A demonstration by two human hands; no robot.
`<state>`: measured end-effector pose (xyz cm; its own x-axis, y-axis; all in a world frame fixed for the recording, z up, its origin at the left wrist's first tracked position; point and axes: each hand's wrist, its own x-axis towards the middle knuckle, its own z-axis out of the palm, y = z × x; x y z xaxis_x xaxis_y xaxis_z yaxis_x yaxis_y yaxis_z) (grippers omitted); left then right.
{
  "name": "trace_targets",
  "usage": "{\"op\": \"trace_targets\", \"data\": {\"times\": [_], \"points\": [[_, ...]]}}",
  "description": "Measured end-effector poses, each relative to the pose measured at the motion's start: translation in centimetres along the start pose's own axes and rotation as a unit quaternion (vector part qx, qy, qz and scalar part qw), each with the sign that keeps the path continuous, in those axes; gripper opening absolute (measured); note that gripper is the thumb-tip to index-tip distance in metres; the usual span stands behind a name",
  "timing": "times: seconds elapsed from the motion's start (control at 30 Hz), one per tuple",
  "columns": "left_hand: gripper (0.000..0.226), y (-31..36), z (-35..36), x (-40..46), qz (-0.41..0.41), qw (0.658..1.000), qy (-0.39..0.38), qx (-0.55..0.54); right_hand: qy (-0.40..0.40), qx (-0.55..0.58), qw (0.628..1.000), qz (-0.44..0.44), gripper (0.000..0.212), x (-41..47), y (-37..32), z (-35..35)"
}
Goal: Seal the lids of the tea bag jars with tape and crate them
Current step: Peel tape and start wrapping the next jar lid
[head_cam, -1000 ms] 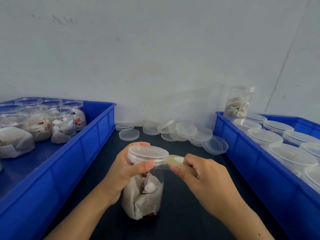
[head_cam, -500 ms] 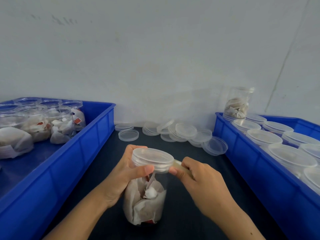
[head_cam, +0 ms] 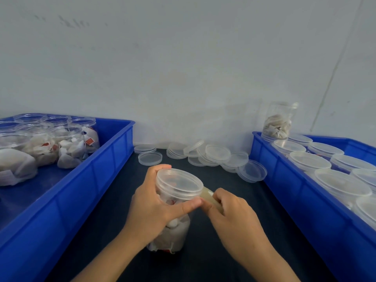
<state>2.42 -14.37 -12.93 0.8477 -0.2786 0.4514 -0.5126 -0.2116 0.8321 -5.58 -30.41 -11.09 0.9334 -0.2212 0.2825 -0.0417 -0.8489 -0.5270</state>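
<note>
Two hands are working on one clear jar of tea bags, which is standing near the middle of the dark table, tilted slightly. The left hand is wrapping around the jar from its 9 o'clock side, its grip clenched on the jar just under the lid, with the thumb lying across the front at the rim. The right hand is sitting at the jar's 3 o'clock, its grip closed on a roll of tape that is touching the lid's edge; the thumbs of both hands are meeting there.

A blue crate at 9 o'clock from the jar is holding several open jars of tea bags, none with lids. Another blue crate at 3 o'clock is holding rows of lidded jars, and one more jar is standing on top of them at the far corner. Loose lids are lying in a heap at 12 o'clock, against the pale wall.
</note>
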Motion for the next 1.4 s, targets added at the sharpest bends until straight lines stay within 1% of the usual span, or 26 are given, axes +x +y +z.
{"op": "trace_targets", "data": {"times": [0.1,0.13,0.2,0.3,0.37,0.47,0.53,0.67,0.73,0.83,0.93,1.0,1.07,1.17,1.23,1.3,1.4], "points": [[0.087,0.0,-0.1,0.1,0.002,1.000,0.001,-0.009,-0.048,0.095,0.994,0.010,0.052,0.2,0.5,-0.7],[0.088,0.0,-0.2,0.2,0.003,1.000,-0.003,-0.011,-0.059,0.098,0.993,0.006,0.052,0.2,0.6,-1.0],[0.088,0.0,-0.4,0.2,0.006,1.000,-0.019,-0.014,-0.057,0.050,0.997,-0.013,0.051,0.2,0.6,-1.6],[0.088,0.0,-0.6,0.1,0.005,0.998,-0.050,-0.046,-0.055,-0.028,0.997,-0.056,0.056,0.2,0.4,-2.2],[0.089,0.1,-0.6,0.3,-0.011,0.995,-0.066,-0.067,-0.041,-0.070,0.994,-0.072,0.058,0.2,0.1,-2.0],[0.089,0.3,-0.7,0.4,-0.036,0.991,-0.081,-0.096,-0.005,-0.100,0.993,-0.067,0.071,0.1,-0.2,-1.0],[0.090,0.4,-0.7,0.3,-0.039,0.991,-0.087,-0.098,0.011,-0.099,0.993,-0.060,0.072,-0.1,-0.1,-0.4],[0.097,0.6,-0.5,0.0,-0.037,0.994,-0.065,-0.080,0.029,-0.123,0.990,-0.058,0.071,-0.1,0.1,0.0],[0.096,0.6,-0.2,0.0,-0.036,0.996,-0.043,-0.063,0.020,-0.126,0.991,-0.050,0.074,-0.1,0.1,0.1],[0.095,0.5,0.1,0.1,-0.038,0.998,-0.008,-0.039,0.003,-0.115,0.992,-0.042,0.074,0.0,0.0,-0.2],[0.098,0.3,0.0,0.2,-0.034,0.999,0.019,0.004,-0.001,-0.115,0.992,-0.050,0.069,-0.1,-0.1,-1.3],[0.097,0.4,-0.3,0.2,-0.024,0.998,0.026,0.042,-0.001,-0.135,0.988,-0.069,0.062,-0.1,-0.2,-2.0],[0.097,0.5,-0.6,0.2,-0.004,0.996,0.034,0.076,-0.007,-0.147,0.985,-0.089,0.053,-0.2,0.0,-2.1],[0.096,0.7,-0.8,0.0,0.015,0.993,0.044,0.107,-0.015,-0.136,0.985,-0.103,0.036,-0.3,0.3,-1.7],[0.097,0.9,-0.7,-0.2,0.020,0.992,0.047,0.118,0.000,-0.124,0.987,-0.102,0.027,-0.4,0.5,-1.5],[0.098,1.0,-0.6,-0.3,0.035,0.990,0.049,0.126,0.027,-0.109,0.989,-0.094,0.025,-0.5,0.3,-1.3],[0.097,1.3,-0.2,-0.6,0.045,0.990,0.054,0.121,0.062,-0.093,0.991,-0.070,0.029,-0.5,0.0,-0.7]]}}
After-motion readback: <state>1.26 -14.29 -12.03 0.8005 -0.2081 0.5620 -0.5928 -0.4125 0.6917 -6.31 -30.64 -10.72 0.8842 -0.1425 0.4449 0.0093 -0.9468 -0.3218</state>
